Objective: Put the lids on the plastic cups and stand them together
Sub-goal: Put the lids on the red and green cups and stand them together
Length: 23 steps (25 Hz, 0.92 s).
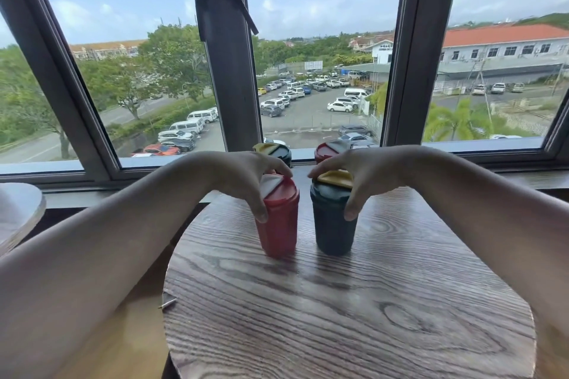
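A red plastic cup (278, 231) with a red lid and white flap stands on the round wooden table (338, 317). My left hand (246, 177) grips it around the lid, thumb down its side. A dark blue cup (332, 228) with a yellow flap on its lid stands just right of it, a small gap between them. My right hand (360, 175) holds this one at the lid. Behind them, by the window sill, stand a dark cup with a yellow flap (277, 152) and a red cup with a grey flap (328, 151), mostly hidden by my hands.
A large window with dark frames (228, 71) rises right behind the table, its sill (523, 144) close to the rear cups. Another pale table edge (18, 212) shows at the far left. A small metal piece (167, 303) sticks out at the table's left rim.
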Each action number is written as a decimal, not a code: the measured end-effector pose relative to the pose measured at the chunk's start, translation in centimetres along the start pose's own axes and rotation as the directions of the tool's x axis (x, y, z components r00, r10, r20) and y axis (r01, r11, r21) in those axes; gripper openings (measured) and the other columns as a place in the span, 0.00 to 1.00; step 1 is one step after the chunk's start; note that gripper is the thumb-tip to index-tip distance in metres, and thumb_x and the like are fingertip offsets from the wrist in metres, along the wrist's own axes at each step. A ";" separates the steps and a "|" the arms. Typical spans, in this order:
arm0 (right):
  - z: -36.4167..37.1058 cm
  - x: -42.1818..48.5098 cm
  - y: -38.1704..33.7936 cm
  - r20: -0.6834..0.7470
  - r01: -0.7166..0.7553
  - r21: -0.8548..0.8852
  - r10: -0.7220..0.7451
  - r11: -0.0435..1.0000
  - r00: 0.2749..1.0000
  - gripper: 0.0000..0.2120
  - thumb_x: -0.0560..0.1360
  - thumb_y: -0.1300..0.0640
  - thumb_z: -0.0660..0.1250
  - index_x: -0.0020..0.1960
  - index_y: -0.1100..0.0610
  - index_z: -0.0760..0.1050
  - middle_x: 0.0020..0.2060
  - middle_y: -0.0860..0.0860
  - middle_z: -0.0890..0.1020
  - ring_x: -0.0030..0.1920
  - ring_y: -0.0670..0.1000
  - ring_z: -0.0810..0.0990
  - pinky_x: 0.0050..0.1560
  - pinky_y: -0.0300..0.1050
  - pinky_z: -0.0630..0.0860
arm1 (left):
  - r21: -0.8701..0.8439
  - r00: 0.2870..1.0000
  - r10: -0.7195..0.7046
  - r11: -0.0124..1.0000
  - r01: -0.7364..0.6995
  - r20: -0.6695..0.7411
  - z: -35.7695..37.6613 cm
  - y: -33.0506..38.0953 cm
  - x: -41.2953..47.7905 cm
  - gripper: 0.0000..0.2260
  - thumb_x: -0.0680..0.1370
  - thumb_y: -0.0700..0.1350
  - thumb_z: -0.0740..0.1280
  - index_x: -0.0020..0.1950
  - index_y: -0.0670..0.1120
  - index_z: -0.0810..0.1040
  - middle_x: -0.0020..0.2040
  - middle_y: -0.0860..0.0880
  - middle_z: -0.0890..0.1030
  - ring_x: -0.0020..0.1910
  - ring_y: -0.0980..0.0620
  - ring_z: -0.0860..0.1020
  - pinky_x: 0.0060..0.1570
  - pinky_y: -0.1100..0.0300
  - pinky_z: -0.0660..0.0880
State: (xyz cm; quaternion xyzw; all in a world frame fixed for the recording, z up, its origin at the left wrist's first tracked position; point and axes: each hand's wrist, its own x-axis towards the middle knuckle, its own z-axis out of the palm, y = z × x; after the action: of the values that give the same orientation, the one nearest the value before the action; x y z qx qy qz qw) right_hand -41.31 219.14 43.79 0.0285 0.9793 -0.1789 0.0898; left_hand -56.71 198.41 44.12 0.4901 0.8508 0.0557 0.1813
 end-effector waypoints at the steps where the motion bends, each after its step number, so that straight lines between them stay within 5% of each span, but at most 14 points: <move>1: 0.1 0.2 -0.1 -0.018 -0.008 -0.011 0.008 1.000 1.000 0.42 0.63 0.49 0.83 0.73 0.38 0.69 0.72 0.43 0.69 0.70 0.49 0.68 0.67 0.45 0.69 | 0.013 1.000 0.005 1.000 -0.005 -0.012 0.1 0.1 0.1 0.41 0.63 0.52 0.85 0.73 0.63 0.72 0.73 0.54 0.72 0.71 0.50 0.71 0.70 0.52 0.72; 8: 3.4 0.7 -0.3 -0.268 -0.232 -0.302 0.151 0.925 0.951 0.53 0.63 0.17 0.55 0.78 0.50 0.60 0.72 0.53 0.72 0.66 0.56 0.74 0.58 0.51 0.74 | 0.000 0.988 -0.006 1.000 0.006 -0.155 1.9 -0.6 0.3 0.41 0.61 0.68 0.80 0.71 0.56 0.74 0.67 0.54 0.76 0.66 0.51 0.75 0.67 0.51 0.74; 10: 3.0 0.4 0.3 -0.243 -0.221 -0.242 0.161 0.945 0.957 0.53 0.64 0.18 0.56 0.79 0.48 0.57 0.75 0.51 0.68 0.70 0.55 0.71 0.63 0.50 0.72 | -0.052 0.988 -0.003 0.999 -0.006 -0.155 2.0 -0.9 0.1 0.45 0.62 0.67 0.80 0.75 0.55 0.71 0.71 0.55 0.75 0.69 0.53 0.73 0.70 0.52 0.71; 13: 2.4 0.2 1.6 -0.153 -0.055 0.008 0.055 0.998 0.987 0.49 0.67 0.31 0.73 0.80 0.48 0.58 0.76 0.47 0.66 0.73 0.50 0.68 0.67 0.41 0.65 | -0.192 0.993 -0.003 0.981 -0.019 -0.115 1.9 -1.3 -0.5 0.46 0.61 0.57 0.84 0.77 0.55 0.70 0.71 0.57 0.76 0.68 0.55 0.75 0.71 0.54 0.71; 16: 2.9 0.6 2.8 -0.177 0.045 0.232 -0.003 0.972 0.984 0.45 0.65 0.45 0.82 0.77 0.49 0.66 0.67 0.46 0.76 0.66 0.48 0.75 0.70 0.44 0.71 | -0.229 0.986 0.012 0.972 -0.051 -0.167 2.4 -1.2 -0.5 0.37 0.65 0.48 0.85 0.72 0.51 0.76 0.59 0.58 0.82 0.57 0.61 0.79 0.57 0.63 0.76; 18: 3.4 0.9 3.0 -0.277 0.065 0.195 -0.009 0.979 0.961 0.44 0.64 0.45 0.82 0.75 0.51 0.69 0.64 0.46 0.78 0.63 0.48 0.77 0.68 0.45 0.73 | -0.183 0.967 0.010 0.981 -0.058 -0.256 2.8 -0.7 -0.4 0.32 0.66 0.50 0.84 0.68 0.50 0.78 0.54 0.59 0.80 0.52 0.63 0.78 0.48 0.66 0.73; 23: 3.9 1.0 2.8 -0.379 0.077 0.101 -0.033 0.992 0.925 0.44 0.63 0.40 0.80 0.74 0.52 0.70 0.65 0.47 0.77 0.62 0.49 0.76 0.64 0.45 0.74 | -0.175 0.922 0.016 0.980 -0.091 -0.387 3.8 -0.6 -0.1 0.30 0.66 0.53 0.84 0.64 0.49 0.80 0.53 0.58 0.80 0.52 0.63 0.78 0.49 0.67 0.75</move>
State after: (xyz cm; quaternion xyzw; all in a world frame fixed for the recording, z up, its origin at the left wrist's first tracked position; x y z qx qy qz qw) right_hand -41.39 220.35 39.07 0.0397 0.9669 -0.2283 -0.1069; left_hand -55.76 197.66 40.47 0.4733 0.8468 0.2362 0.0557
